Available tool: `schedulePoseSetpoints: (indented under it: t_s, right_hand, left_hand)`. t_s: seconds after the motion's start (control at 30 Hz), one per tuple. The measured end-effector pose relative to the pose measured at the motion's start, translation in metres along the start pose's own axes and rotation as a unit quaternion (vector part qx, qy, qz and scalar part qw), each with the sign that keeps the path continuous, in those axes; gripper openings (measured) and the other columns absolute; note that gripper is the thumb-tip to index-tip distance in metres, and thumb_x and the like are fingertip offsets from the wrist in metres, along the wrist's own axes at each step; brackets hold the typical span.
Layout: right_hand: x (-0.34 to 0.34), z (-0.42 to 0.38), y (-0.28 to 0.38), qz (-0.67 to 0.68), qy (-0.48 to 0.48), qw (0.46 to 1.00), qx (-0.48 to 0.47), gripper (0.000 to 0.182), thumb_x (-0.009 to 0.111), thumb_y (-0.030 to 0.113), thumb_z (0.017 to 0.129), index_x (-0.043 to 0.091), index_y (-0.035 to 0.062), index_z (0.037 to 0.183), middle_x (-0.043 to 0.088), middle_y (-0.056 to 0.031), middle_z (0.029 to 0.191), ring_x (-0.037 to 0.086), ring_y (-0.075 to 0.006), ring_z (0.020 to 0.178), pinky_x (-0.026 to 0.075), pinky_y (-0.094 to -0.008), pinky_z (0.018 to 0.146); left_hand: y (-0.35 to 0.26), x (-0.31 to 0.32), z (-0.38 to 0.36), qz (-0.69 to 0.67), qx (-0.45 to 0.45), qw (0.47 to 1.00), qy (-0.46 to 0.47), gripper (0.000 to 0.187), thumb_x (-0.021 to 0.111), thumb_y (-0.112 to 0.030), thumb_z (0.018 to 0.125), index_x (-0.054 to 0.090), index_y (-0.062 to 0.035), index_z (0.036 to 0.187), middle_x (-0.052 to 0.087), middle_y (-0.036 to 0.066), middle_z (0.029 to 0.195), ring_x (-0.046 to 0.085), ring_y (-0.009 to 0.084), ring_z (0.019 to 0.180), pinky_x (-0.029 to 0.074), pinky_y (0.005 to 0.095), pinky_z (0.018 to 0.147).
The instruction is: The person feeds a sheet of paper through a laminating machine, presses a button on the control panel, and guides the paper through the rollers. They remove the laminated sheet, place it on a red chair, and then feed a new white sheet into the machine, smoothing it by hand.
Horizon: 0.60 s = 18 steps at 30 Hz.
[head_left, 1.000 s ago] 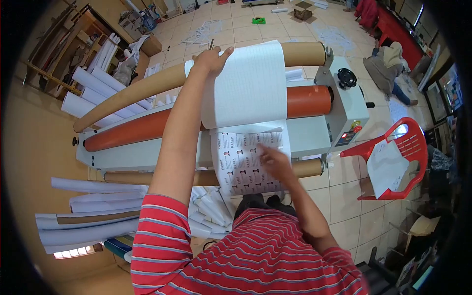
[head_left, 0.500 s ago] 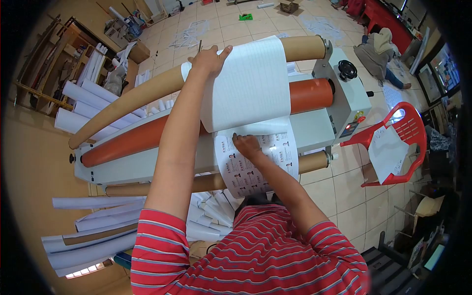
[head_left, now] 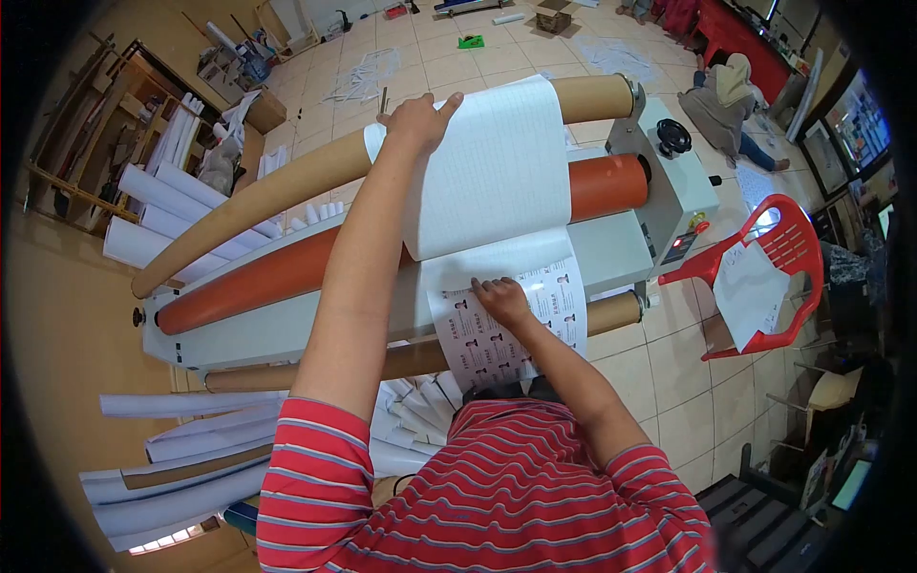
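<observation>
White lined sheet material (head_left: 492, 172) hangs over the upper brown roll (head_left: 277, 177) and down across the red roller (head_left: 607, 186). At its upper left edge, my left hand (head_left: 418, 122) rests on the roll with thumb and fingers apart. My right hand (head_left: 501, 300) lies lower, on the printed sheet (head_left: 478, 346), near the edge where the white material meets the print; its fingers are curled, and what they pinch is too small to tell. The printed sheet hangs down in front of the grey machine (head_left: 258, 334).
A red chair (head_left: 807, 258) with a white sheet stands at the right. Behind it a person (head_left: 716, 105) sits on the floor. White paper rolls (head_left: 172, 191) lie at the left, more (head_left: 191, 492) at the lower left. A control panel (head_left: 678, 246) is at the machine's right end.
My right hand has moved slightly right and down over the printed sheet. More white material now covers the print's upper part. My left hand has shifted slightly right along the roll.
</observation>
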State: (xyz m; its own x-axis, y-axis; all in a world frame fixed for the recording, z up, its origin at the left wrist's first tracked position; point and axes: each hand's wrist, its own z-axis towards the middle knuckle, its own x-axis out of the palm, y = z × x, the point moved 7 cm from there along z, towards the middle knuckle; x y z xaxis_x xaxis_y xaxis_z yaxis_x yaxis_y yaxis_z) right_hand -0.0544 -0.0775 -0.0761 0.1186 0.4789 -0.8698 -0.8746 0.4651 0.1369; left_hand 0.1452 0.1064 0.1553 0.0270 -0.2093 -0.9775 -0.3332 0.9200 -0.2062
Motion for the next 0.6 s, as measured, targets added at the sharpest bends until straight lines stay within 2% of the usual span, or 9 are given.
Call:
schedulePoseSetpoints:
  t_s: [0.07,0.13,0.2,0.27,0.33,0.37,0.4,0.47,0.6]
  right_hand:
    - [-0.018,0.002,0.0,0.015,-0.004,1.0,0.002,0.033,0.06,0.014,0.078,0.067,0.0054,0.109,0.064,-0.0043,0.073,0.065,-0.0204,0.063,0.052,-0.0329,0.063]
    - [-0.054,0.012,-0.003,0.074,-0.048,0.995,0.036,0.031,0.061,0.01,0.075,0.066,0.0064,0.105,0.06,-0.0037,0.07,0.062,-0.0219,0.064,0.049,-0.0361,0.061]
    - [-0.074,0.027,-0.008,0.051,-0.058,0.997,0.03,0.029,0.062,0.01,0.075,0.066,0.0068,0.103,0.058,-0.0039,0.071,0.061,-0.0218,0.067,0.048,-0.0365,0.063]
    - [-0.099,0.051,-0.015,0.026,-0.07,0.997,0.024,0.028,0.062,0.01,0.074,0.066,0.0072,0.102,0.057,-0.0042,0.073,0.06,-0.0218,0.07,0.046,-0.037,0.065]
    - [-0.129,0.081,-0.022,-0.003,-0.101,0.995,0.024,0.023,0.062,0.011,0.076,0.066,0.0079,0.098,0.056,-0.0054,0.079,0.058,-0.0223,0.077,0.045,-0.0361,0.069]
    - [-0.123,0.093,-0.033,-0.01,-0.06,0.996,0.059,0.017,0.061,0.012,0.077,0.066,0.0098,0.093,0.058,-0.0065,0.09,0.057,-0.0229,0.09,0.044,-0.037,0.076]
    - [-0.126,0.106,-0.039,-0.013,-0.06,0.997,0.056,0.017,0.061,0.012,0.077,0.066,0.0098,0.093,0.058,-0.0065,0.09,0.057,-0.0229,0.09,0.044,-0.037,0.076]
    - [-0.144,0.133,-0.048,-0.052,-0.147,0.988,0.007,0.012,0.061,0.013,0.078,0.068,0.012,0.088,0.061,-0.0053,0.101,0.056,-0.0237,0.1,0.041,-0.0408,0.087]
    - [-0.149,0.173,-0.072,-0.068,-0.125,0.99,0.004,0.01,0.061,0.016,0.081,0.07,0.014,0.085,0.061,-0.0028,0.11,0.054,-0.0236,0.11,0.035,-0.0448,0.096]
  left_hand:
    - [0.001,-0.004,0.0,0.008,0.006,0.999,-0.048,0.085,0.029,-0.074,0.09,0.058,-0.003,0.128,0.053,0.025,0.13,0.047,0.0402,0.126,0.022,0.0669,0.106]
    - [0.001,-0.005,-0.004,0.018,0.009,0.997,-0.07,0.085,0.031,-0.073,0.09,0.059,-0.0025,0.126,0.053,0.025,0.129,0.047,0.0406,0.125,0.025,0.0657,0.105]
    - [0.001,-0.007,-0.003,0.028,0.014,0.995,-0.095,0.084,0.032,-0.073,0.09,0.061,-0.002,0.124,0.052,0.025,0.128,0.047,0.041,0.123,0.028,0.0644,0.105]
    - [0.001,-0.006,0.001,0.041,0.035,0.995,-0.088,0.082,0.035,-0.072,0.09,0.061,-0.0014,0.125,0.055,0.023,0.121,0.049,0.0395,0.12,0.036,0.0588,0.101]
    - [-0.001,-0.011,-0.002,0.038,0.046,0.992,-0.111,0.081,0.036,-0.071,0.09,0.062,-0.0014,0.122,0.057,0.023,0.119,0.051,0.0397,0.117,0.04,0.0565,0.098]
    - [-0.003,-0.015,-0.005,0.04,0.056,0.989,-0.128,0.08,0.036,-0.071,0.09,0.063,-0.0013,0.12,0.058,0.022,0.117,0.053,0.0399,0.115,0.044,0.0542,0.094]
    - [-0.003,-0.016,-0.006,0.037,0.055,0.989,-0.132,0.08,0.036,-0.071,0.09,0.063,-0.0013,0.12,0.058,0.022,0.117,0.053,0.0399,0.115,0.044,0.0542,0.094]
    - [-0.001,-0.021,-0.006,-0.001,0.055,0.988,-0.144,0.074,0.042,-0.069,0.089,0.067,-0.0022,0.108,0.063,0.02,0.113,0.059,0.0368,0.107,0.039,0.0575,0.098]
    - [0.019,-0.023,0.011,-0.077,0.067,0.987,-0.123,0.069,0.042,-0.067,0.089,0.068,-0.004,0.105,0.066,0.021,0.107,0.063,0.0373,0.102,0.04,0.0573,0.096]
